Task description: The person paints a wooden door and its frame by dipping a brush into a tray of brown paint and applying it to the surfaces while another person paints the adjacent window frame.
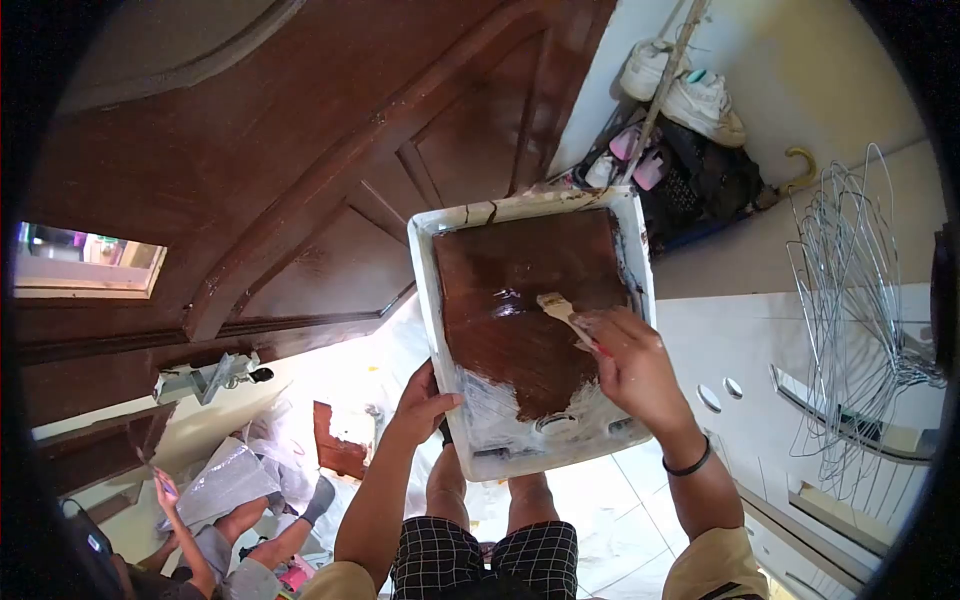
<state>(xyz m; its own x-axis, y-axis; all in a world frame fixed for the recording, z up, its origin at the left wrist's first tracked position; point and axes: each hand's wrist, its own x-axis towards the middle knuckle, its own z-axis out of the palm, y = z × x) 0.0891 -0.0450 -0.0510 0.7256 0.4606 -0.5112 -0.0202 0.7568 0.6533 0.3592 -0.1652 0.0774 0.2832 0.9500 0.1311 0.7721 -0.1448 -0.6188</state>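
A white rectangular paint tray (648, 262) is held up in front of my body. Glossy brown paint (500, 345) covers most of its inside, with white, streaked patches at the near end. My left hand (422, 408) grips the tray's left edge, thumb over the rim and fingers mostly hidden underneath. In my right hand (632, 372) is a paintbrush (556, 306), its light-coloured end lying over the brown paint and a bit of red showing at my fingers. Whether the bristles touch the paint is hard to tell.
A brown panelled door (300, 240) with a metal handle (208, 380) stands at the left. Another person (190, 530) sits at lower left, near plastic sheeting (225, 480). Wire hangers (850, 320) hang at right; sneakers (700, 105) sit at upper right.
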